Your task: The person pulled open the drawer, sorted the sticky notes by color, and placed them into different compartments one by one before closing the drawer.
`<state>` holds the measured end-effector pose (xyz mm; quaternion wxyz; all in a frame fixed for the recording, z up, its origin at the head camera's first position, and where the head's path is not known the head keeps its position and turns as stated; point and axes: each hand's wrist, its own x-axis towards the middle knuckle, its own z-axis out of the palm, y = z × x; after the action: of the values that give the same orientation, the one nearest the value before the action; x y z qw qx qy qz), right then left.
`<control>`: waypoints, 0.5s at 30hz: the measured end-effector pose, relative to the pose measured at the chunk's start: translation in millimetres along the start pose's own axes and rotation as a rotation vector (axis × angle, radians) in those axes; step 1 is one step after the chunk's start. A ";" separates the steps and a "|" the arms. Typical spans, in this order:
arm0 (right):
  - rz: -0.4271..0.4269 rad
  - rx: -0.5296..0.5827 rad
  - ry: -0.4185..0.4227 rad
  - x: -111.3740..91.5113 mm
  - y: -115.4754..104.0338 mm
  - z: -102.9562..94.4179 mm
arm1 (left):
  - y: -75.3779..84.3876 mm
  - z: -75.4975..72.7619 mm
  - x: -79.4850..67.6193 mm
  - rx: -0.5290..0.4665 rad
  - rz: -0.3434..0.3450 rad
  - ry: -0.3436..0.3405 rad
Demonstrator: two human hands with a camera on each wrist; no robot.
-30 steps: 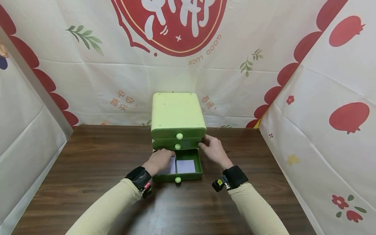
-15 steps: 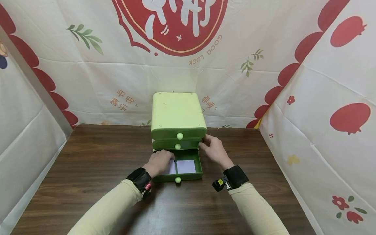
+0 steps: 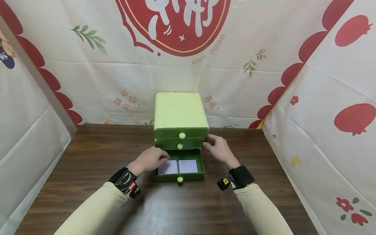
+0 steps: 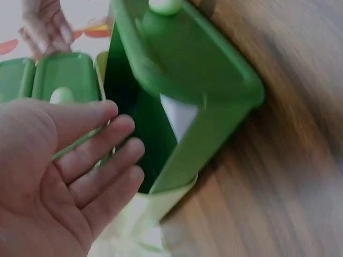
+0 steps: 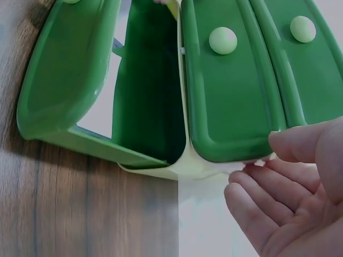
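A light green cabinet (image 3: 180,111) with dark green drawers stands against the back of the table. Its bottom drawer (image 3: 192,176) is pulled out and split by a divider. One pale lilac paper pad (image 3: 168,167) lies in the left compartment and another paper pad (image 3: 188,166) in the right. My left hand (image 3: 150,159) hovers at the drawer's left side, fingers relaxed, nothing held. At the cabinet's right side, my right hand (image 3: 219,149) touches it, the thumb by the corner of the middle drawer (image 5: 230,91) and the fingers extended along the side.
Above the pulled-out drawer, the top drawer (image 3: 167,133) and the middle one are closed, each with a round pale green knob. A brown wooden table (image 3: 188,209) lies around the cabinet. Printed cloth (image 3: 88,75) hangs behind and at both sides.
My left hand has drawn back leftward out of the bottom drawer, uncovering the left paper pad. The right hand stays at the cabinet's side. The head view has shifted slightly.
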<state>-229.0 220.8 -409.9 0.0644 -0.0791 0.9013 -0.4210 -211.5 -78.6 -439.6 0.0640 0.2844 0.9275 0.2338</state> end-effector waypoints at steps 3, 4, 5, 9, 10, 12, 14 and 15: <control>0.001 -0.049 0.037 -3.5 2.5 -3.2 | -7.6 -11.3 -7.6 -0.029 0.006 -0.015; 0.003 -0.063 0.045 -5.2 3.0 -4.1 | -10.9 -15.0 -10.1 -0.030 -0.001 -0.017; 0.002 -0.077 0.046 -7.5 3.4 -5.2 | -14.4 -18.8 -12.5 -0.031 -0.010 -0.014; -0.029 -0.091 -0.005 -18.8 2.5 -6.2 | -28.6 -33.3 -20.7 -0.018 -0.091 0.038; -0.037 -0.089 -0.029 -22.1 1.4 -4.9 | -31.2 -36.3 -22.5 -0.023 -0.126 0.060; -0.056 -0.086 -0.092 -28.7 -0.5 0.1 | -35.3 -41.5 -25.0 -0.054 -0.181 0.101; -0.071 -0.085 -0.161 -36.3 -3.7 8.3 | -37.5 -44.6 -26.2 -0.096 -0.225 0.133; -0.080 -0.089 -0.197 -39.9 -4.4 13.7 | -38.3 -45.2 -26.2 -0.118 -0.239 0.143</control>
<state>-187.0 215.6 -413.3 0.1319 -0.1588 0.9046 -0.3729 -220.1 -139.0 -418.0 0.0418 0.1506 0.9416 0.2983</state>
